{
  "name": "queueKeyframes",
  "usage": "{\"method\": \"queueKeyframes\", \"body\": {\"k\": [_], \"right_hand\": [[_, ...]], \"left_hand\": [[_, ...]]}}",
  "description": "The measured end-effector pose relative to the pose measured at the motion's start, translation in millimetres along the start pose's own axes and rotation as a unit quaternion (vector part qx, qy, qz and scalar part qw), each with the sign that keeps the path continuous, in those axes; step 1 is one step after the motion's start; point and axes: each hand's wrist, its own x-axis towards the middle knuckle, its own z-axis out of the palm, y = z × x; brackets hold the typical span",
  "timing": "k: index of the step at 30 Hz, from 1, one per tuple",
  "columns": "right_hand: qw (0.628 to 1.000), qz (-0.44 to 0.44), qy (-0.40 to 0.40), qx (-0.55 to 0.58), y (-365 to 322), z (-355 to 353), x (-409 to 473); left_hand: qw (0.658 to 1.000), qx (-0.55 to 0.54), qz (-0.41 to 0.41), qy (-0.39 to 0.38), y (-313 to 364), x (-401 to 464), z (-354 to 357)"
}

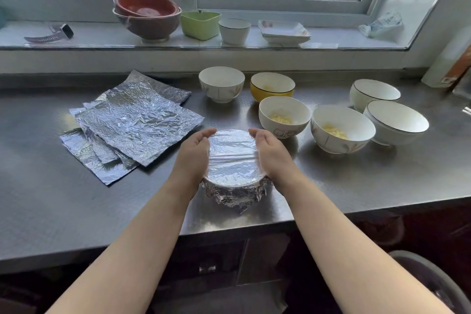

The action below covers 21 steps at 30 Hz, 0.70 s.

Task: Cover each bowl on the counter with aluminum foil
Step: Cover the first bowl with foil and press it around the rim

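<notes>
At the left of the frame, our spare foil sheets [132,125] are waiting in a stack on the counter [38,199]. At the centre, our left hand [193,158] and right hand [272,155] are cupping the foil-covered bowl [233,160], fingers curled round its rim, pressing the foil down. To the right, six open bowls [342,129] are waiting; we judge one nearly done.

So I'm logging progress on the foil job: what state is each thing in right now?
Foil-covered bowl: wrapped, both hands pressing its sides.
Left hand: cupped on the foil.
Right hand: cupped on the foil.
Foil sheets: stacked flat, unused.
Six other counter bowls: uncovered.
</notes>
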Motion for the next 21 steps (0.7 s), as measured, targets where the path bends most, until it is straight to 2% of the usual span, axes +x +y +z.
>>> {"method": "queueKeyframes", "body": {"k": [4,10,13,16,18,21], "right_hand": [[0.993,0.058,-0.002,0.102,8,3,7],[0.981,0.120,-0.040,0.148,2,-5,3],[0.993,0.084,-0.025,0.083,-4,-11,3],[0.998,-0.009,0.043,-0.032,-12,-25,2],[0.997,-0.033,0.050,-0.047,-11,-26,-1],[0.999,-0.013,0.015,-0.030,-1,-11,-8]], "left_hand": [[1.000,-0.019,-0.021,0.003,0,1,1],[0.999,-0.012,-0.030,0.011,1,-4,2],[0.999,-0.010,-0.025,0.023,-1,-7,2],[0.999,-0.009,-0.022,0.031,-1,-10,4],[0.999,-0.008,-0.019,0.037,0,-12,6],[0.999,0.001,-0.009,0.038,-1,-12,7]]}}
